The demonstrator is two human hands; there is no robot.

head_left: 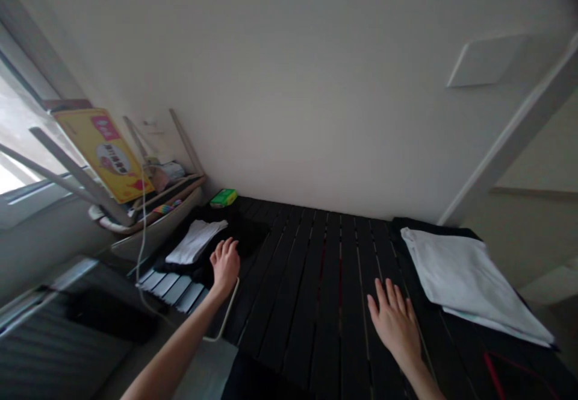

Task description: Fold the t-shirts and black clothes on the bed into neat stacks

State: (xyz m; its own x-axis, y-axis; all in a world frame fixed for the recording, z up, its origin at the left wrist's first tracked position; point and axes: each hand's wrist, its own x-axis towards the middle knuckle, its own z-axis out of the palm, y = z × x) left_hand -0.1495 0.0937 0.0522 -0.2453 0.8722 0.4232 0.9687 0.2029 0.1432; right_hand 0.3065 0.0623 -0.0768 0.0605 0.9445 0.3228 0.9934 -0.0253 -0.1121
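My left hand [224, 263] rests palm down with fingers curled on a black folded garment [244, 235] at the left of a black slatted table [316, 279]. A small folded white cloth [195, 241] lies on that black garment just left of the hand. My right hand [395, 321] lies flat on the bare slats with fingers stretched out, holding nothing. Just to its right sits a folded white garment [469, 279] on top of a black one [433, 226].
A green packet [223, 197] lies at the table's back left by the white wall. A rack [153, 207] with a yellow box [103, 153] and small items stands at the left by the window. A white cable [143, 249] hangs down there.
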